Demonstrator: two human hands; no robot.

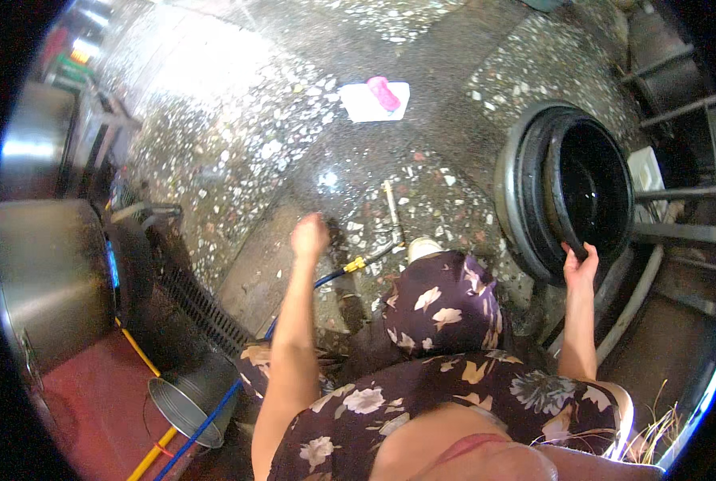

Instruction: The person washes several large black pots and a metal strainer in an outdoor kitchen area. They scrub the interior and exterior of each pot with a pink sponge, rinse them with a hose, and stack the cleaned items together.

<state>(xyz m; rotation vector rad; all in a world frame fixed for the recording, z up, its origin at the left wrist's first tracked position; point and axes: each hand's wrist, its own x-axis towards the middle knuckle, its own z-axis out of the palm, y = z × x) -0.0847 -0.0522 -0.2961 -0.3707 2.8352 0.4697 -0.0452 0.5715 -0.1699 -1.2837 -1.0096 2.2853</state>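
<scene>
My right hand grips the lower rim of a dark round pot, which is tilted on its side against a larger metal basin at the right. My left hand is held above the wet floor, its fingers curled and slightly blurred; whether it holds anything cannot be told. Between the hands, near my shoe, a spray wand lies on the floor, joined by a yellow fitting to a blue hose. Farther ahead, a pink cloth or sponge rests on a white tray.
A black floor grating runs at the lower left. Large metal containers stand on the left, with a round metal lid or pan below them. Metal rack bars line the right side.
</scene>
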